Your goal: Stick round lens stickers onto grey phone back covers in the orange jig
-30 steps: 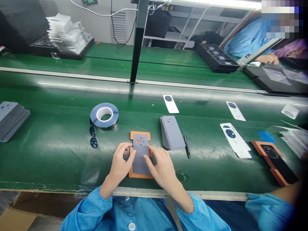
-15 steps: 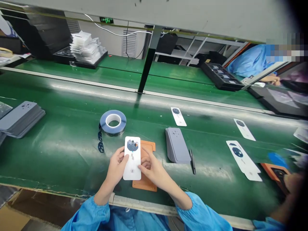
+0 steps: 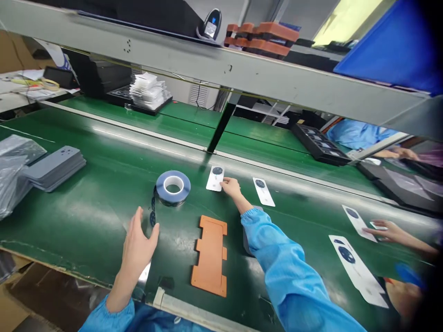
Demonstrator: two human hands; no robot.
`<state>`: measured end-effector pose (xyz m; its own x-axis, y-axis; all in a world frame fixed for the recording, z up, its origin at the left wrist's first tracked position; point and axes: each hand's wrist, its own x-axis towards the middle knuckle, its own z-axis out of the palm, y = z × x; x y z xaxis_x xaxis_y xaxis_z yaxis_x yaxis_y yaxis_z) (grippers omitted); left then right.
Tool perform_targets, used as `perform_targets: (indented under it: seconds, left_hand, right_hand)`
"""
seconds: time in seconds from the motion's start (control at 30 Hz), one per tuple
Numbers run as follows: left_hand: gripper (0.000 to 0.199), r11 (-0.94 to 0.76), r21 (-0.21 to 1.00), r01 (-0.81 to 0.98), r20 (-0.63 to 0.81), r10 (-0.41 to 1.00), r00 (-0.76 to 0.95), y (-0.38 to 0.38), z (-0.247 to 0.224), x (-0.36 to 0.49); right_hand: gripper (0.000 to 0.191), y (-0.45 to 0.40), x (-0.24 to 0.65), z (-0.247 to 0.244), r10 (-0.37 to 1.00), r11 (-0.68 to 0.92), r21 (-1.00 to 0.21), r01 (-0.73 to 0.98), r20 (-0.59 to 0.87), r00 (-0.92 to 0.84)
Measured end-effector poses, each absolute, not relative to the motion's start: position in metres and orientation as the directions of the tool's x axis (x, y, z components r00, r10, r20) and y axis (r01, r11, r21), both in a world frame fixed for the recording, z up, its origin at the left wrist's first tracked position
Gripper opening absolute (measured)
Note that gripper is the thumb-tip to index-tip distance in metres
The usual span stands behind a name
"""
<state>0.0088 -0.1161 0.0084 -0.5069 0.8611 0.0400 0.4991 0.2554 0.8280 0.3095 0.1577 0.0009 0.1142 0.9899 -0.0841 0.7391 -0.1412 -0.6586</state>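
Observation:
My right hand reaches over the green bench and pinches the edge of a white phone-back panel with a dark round camera area at its top. The panel lies on or just above the surface. My left hand is open, thumb and fingers apart, beside the loose strip of dark camera-shaped stickers. That strip hangs off a blue tape roll with a white core. Between my arms lies an orange fixture plate, bare on top. My right sleeve hides most of a grey panel stack.
Another white panel lies right of my right hand. At left are a grey panel stack and plastic bags. A co-worker's hand is by white panels at right. A shelf beam and post stand ahead.
My right hand has carried the white panel from in front of me to the far side of the bench. My left hand has let go and moved left. The view has tilted up.

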Motion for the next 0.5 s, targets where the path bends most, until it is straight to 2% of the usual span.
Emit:
perform_targets:
  seconds: [0.07, 0.13, 0.23, 0.33, 0.43, 0.5]
  left_hand:
    - [0.07, 0.315, 0.886, 0.339, -0.147, 0.887, -0.438, -0.116, -0.004, -0.004]
    - [0.062, 0.321, 0.929, 0.182, -0.238, 0.898, -0.369, -0.115, -0.013, -0.01]
    - [0.059, 0.292, 0.956, -0.007, -0.278, 0.903, -0.327, -0.112, -0.015, -0.005]
    - [0.058, 0.263, 0.957, -0.12, -0.287, 0.913, -0.289, -0.108, -0.009, 0.008]
    - [0.055, 0.257, 0.954, -0.158, -0.289, 0.929, -0.233, -0.106, -0.007, 0.022]
    - [0.051, 0.253, 0.955, -0.154, -0.28, 0.941, -0.192, -0.107, -0.008, 0.027]
  right_hand:
    - [0.037, 0.157, 0.313, 0.002, 0.99, -0.138, -0.612, 0.779, -0.076, 0.117]
    - [0.041, 0.148, 0.313, 0.004, 0.994, -0.107, -0.582, 0.806, -0.049, 0.097]
    - [0.044, 0.119, 0.302, 0.008, 1.0, -0.01, -0.578, 0.816, -0.004, 0.009]
    - [0.032, 0.069, 0.274, 0.011, 0.988, 0.124, -0.622, 0.773, 0.008, -0.153]
    - [0.026, 0.014, 0.237, 0.013, 0.893, 0.312, -0.766, 0.562, 0.035, -0.448]
    - [0.031, -0.013, 0.215, 0.014, 0.83, 0.327, -0.823, 0.464, 0.016, -0.557]
